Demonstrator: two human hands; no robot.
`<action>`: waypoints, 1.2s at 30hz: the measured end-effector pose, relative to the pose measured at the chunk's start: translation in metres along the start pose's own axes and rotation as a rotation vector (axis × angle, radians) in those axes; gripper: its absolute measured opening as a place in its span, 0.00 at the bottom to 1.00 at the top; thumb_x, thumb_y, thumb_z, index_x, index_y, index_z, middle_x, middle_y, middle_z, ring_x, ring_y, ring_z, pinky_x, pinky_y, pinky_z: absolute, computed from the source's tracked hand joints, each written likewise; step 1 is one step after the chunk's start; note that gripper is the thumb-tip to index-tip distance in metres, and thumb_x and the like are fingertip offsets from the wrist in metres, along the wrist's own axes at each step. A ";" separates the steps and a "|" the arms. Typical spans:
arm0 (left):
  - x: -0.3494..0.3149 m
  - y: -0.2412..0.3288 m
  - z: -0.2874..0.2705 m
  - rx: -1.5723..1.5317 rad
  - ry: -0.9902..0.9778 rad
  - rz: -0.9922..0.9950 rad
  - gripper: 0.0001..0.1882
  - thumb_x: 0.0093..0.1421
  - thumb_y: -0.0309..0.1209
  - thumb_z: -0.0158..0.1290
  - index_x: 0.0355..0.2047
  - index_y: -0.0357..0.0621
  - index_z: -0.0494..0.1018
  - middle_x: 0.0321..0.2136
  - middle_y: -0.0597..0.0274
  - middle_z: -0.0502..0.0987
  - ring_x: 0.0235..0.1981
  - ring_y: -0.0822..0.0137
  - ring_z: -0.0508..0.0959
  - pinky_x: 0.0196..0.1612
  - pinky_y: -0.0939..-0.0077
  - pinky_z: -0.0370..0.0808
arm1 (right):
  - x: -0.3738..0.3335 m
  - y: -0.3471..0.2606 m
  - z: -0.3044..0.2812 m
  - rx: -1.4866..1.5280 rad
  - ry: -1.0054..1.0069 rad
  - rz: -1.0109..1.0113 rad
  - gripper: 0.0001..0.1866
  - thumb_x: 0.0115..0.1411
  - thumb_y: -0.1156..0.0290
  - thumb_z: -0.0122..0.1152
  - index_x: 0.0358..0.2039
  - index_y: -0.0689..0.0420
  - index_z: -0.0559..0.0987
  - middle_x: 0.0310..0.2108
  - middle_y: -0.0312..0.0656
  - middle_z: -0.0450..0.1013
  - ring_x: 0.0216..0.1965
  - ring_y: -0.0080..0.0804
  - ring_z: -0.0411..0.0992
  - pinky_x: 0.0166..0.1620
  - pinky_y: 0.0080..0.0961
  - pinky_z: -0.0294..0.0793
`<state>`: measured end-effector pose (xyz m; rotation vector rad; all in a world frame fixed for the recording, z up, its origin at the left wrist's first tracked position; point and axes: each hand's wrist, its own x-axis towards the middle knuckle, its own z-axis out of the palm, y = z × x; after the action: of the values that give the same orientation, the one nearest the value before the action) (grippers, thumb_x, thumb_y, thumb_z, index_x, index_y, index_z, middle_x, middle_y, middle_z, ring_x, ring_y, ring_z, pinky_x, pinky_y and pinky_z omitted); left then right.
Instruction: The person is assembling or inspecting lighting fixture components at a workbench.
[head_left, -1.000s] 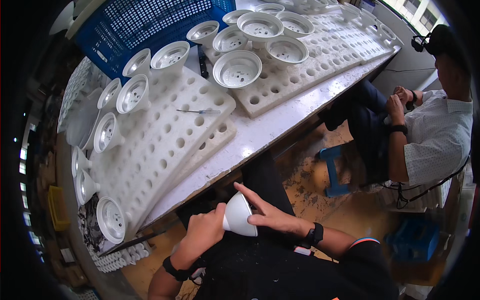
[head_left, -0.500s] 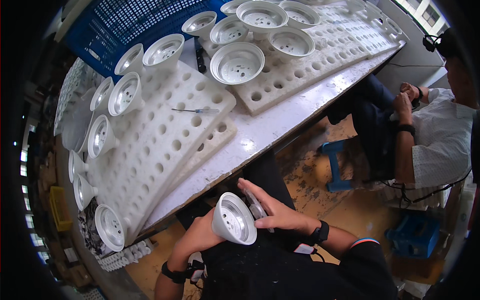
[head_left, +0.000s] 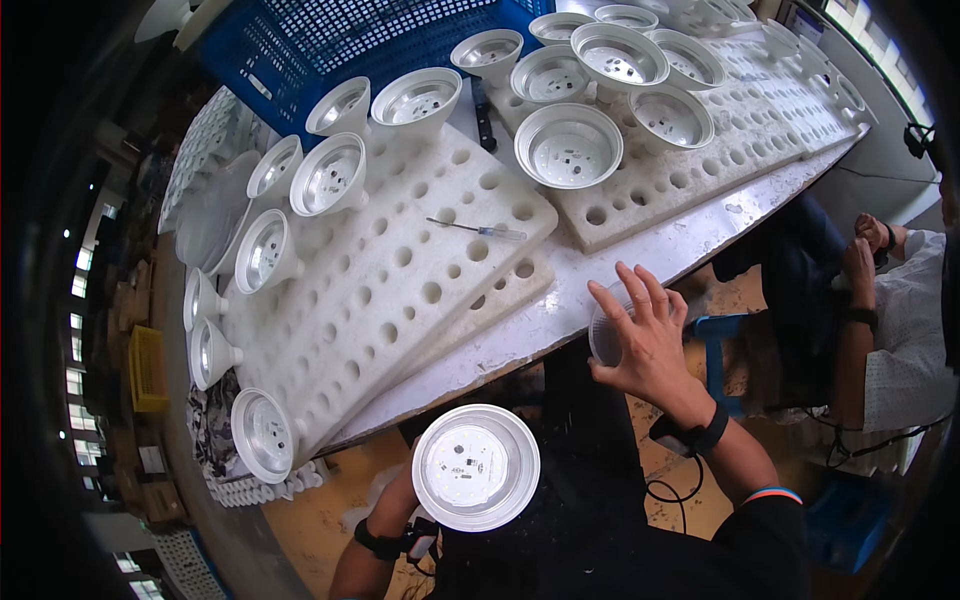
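My left hand (head_left: 398, 496) grips a white cone-shaped LED lamp housing (head_left: 527, 470) over my lap. Its open mouth faces up, showing a round white circuit board (head_left: 466, 466) with small dark parts. The housing hides most of that hand's fingers. To the right, near the table's front edge, my right hand (head_left: 650, 345) is raised, holding a clear round lens cover (head_left: 604, 338) by its rim between thumb and fingers. Lens cover and housing are well apart.
White foam boards (head_left: 400, 290) with rows of holes lie on the table (head_left: 570, 300), bearing several similar lamp housings (head_left: 570, 146). A thin screwdriver (head_left: 478, 230) rests on the nearer board. Behind stands a blue plastic crate (head_left: 270, 50). A co-worker (head_left: 905, 330) sits at the right beside a blue stool (head_left: 722, 360).
The lens cover has moved away from the housing, up and to the right in my right hand. My left hand has turned the housing to face up. The view has shifted.
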<state>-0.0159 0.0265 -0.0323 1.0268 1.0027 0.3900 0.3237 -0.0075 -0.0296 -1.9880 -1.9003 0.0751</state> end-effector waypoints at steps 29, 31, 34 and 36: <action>-0.015 0.121 0.069 1.126 0.181 0.414 0.52 0.44 0.28 0.65 0.66 0.39 0.45 0.44 0.38 0.75 0.44 0.45 0.78 0.44 0.59 0.76 | -0.009 0.020 0.027 -0.028 0.056 0.057 0.52 0.30 0.55 0.74 0.62 0.34 0.64 0.65 0.42 0.52 0.67 0.42 0.47 0.58 0.57 0.47; -0.001 0.139 0.064 1.355 0.057 0.192 0.52 0.45 0.29 0.65 0.66 0.39 0.45 0.44 0.37 0.75 0.44 0.44 0.78 0.43 0.58 0.76 | -0.008 0.017 0.023 -0.031 0.058 0.046 0.52 0.30 0.55 0.74 0.61 0.35 0.64 0.65 0.42 0.53 0.67 0.42 0.47 0.59 0.56 0.46; 0.001 0.153 0.061 1.614 -0.095 -0.059 0.52 0.47 0.34 0.64 0.66 0.39 0.44 0.46 0.37 0.74 0.43 0.43 0.78 0.41 0.58 0.76 | -0.003 0.019 0.022 -0.014 0.083 0.040 0.51 0.33 0.55 0.74 0.62 0.35 0.62 0.65 0.41 0.52 0.67 0.42 0.48 0.58 0.58 0.48; -0.005 0.166 0.061 1.670 -0.105 -0.068 0.52 0.49 0.36 0.63 0.66 0.38 0.43 0.48 0.39 0.74 0.42 0.43 0.78 0.41 0.59 0.76 | -0.002 0.016 0.022 -0.019 0.080 0.020 0.51 0.33 0.55 0.74 0.62 0.36 0.63 0.65 0.42 0.52 0.66 0.42 0.48 0.58 0.56 0.48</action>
<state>0.0604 0.0737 0.1202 2.4184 1.1824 -0.7468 0.3325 -0.0047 -0.0555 -1.9916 -1.8374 -0.0168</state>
